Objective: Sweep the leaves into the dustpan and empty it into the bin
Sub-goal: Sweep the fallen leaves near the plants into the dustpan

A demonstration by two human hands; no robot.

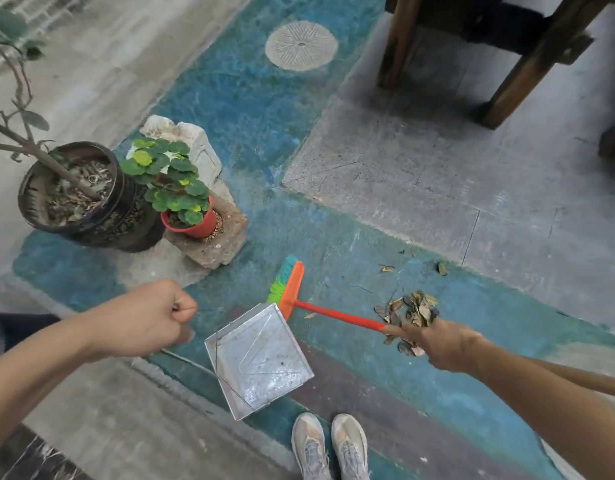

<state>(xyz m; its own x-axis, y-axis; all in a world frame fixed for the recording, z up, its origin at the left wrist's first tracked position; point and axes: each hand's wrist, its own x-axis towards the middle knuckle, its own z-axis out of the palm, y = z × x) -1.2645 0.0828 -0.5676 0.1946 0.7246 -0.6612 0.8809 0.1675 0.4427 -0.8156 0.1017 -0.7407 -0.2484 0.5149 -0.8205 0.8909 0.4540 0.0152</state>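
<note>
A square metal dustpan [261,358] lies on the teal floor just ahead of my shoes. Its thin wire handle [188,363] runs left toward my left hand [143,317], which is closed in a fist around it. My right hand [437,342] grips the orange handle of a small broom [337,317]. The broom's orange head with green and blue bristles [287,289] rests at the dustpan's far corner. A pile of dry brown leaves [411,311] sits on the floor just beyond my right hand. A few stray leaves [441,268] lie farther out. No bin is visible.
A large dark plant pot [91,216] and a small red pot [195,226] on a stone slab stand to the left. A round drain cover [301,45] lies far ahead. Wooden furniture legs [507,95] stand at the top right. My shoes [330,445] are at the bottom.
</note>
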